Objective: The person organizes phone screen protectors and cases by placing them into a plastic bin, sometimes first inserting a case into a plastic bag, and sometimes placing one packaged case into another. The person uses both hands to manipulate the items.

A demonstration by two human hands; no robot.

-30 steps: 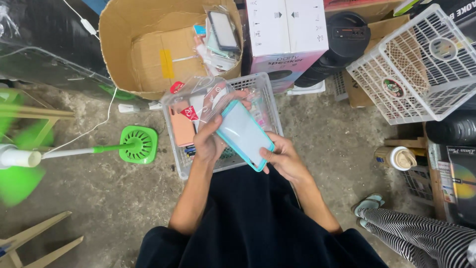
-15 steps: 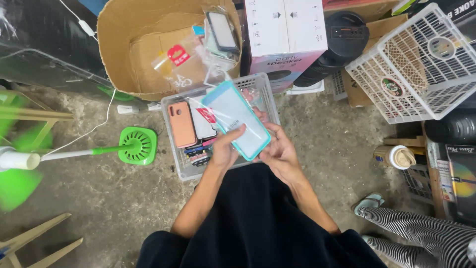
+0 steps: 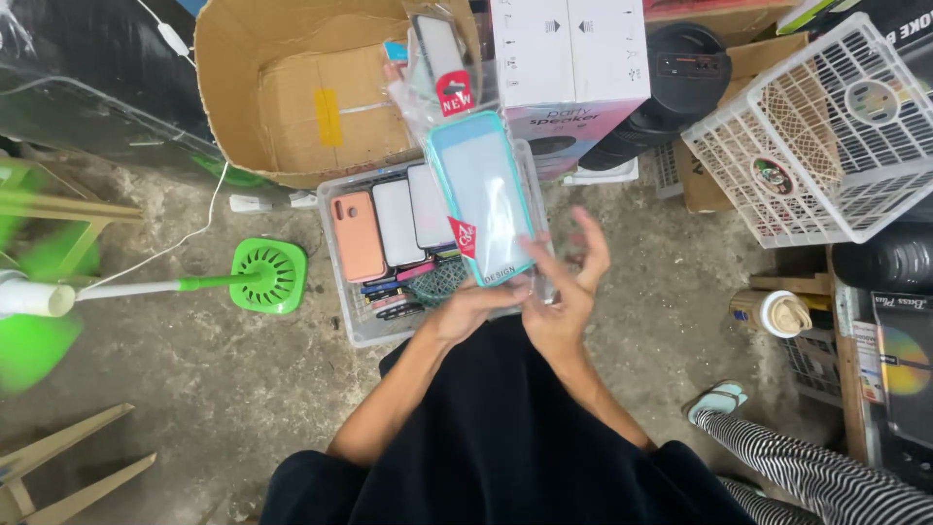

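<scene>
- Clear plastic sleeve (image 3: 483,199) with a teal-edged phone case inside: you are holding it upright over the grey crate, your left hand (image 3: 473,309) and right hand (image 3: 564,292) pinching its lower end. A small red triangular label (image 3: 465,234) is sitting on its lower left.
- Second clear sleeve (image 3: 439,60), holding a dark case, is leaning in the cardboard box (image 3: 292,97) behind; a red tag (image 3: 455,95) is hanging at its bottom.
- White carton (image 3: 569,58) with a pink lower band is standing right of that box.
- Round sticker (image 3: 770,173) is sitting on the white basket.
- Dark printed carton (image 3: 899,360) is lying at far right.
</scene>
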